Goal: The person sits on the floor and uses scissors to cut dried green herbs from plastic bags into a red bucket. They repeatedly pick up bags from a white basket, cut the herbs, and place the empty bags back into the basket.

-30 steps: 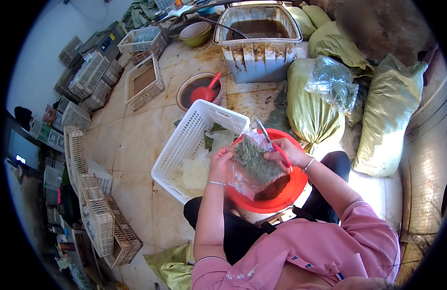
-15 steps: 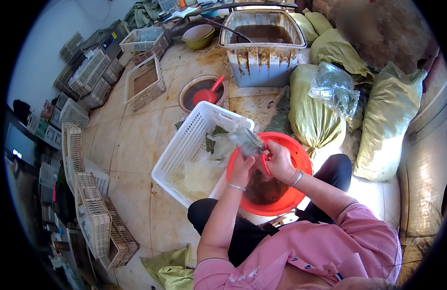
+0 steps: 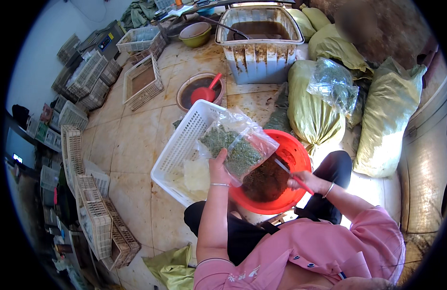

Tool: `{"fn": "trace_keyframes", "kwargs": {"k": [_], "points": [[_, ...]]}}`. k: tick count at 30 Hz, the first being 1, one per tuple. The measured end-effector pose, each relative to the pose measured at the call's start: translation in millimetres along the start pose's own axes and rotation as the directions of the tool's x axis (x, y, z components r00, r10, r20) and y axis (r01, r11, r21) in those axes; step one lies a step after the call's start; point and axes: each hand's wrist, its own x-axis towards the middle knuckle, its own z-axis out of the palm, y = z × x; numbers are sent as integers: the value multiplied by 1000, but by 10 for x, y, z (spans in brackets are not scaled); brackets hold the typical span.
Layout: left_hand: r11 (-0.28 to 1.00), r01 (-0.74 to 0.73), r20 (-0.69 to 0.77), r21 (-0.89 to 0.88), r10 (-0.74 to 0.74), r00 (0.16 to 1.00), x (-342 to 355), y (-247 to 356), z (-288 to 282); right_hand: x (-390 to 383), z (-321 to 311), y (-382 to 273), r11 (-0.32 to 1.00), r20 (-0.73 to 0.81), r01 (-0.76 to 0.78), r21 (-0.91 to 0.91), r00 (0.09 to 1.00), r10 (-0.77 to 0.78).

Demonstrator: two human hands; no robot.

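Observation:
My left hand is closed on the lower edge of a clear plastic bag filled with green shredded leaf. The bag is tilted above the right side of a white slotted basket and the rim of a red basin. In my right hand is a pair of red-handled scissors, their blades pointing up and left over the basin. Dark brown crumbly matter lies at the basin's bottom. Pale translucent sheets rest inside the basket, partly hidden by the bag.
Beyond the basket stands a bowl of dark liquid with a red dipper. A large stained tub is farther back. Full yellow-green sacks line the right. Several dirty crates stand at the left.
The hands have drawn apart. My left hand has turned the bag out flat over the basket side, while my right hand has pulled the scissors away to the right and down.

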Motion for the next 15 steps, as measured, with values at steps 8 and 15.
{"fn": "trace_keyframes", "kwargs": {"k": [8,15], "points": [[996,-23,3,85,23,1000,43,-75,106,302,236,-280,987,-42,71,146,997,-65],[995,63,5,76,-63,998,105,-33,-27,284,127,-361,986,-55,52,-160,997,-62]]}}
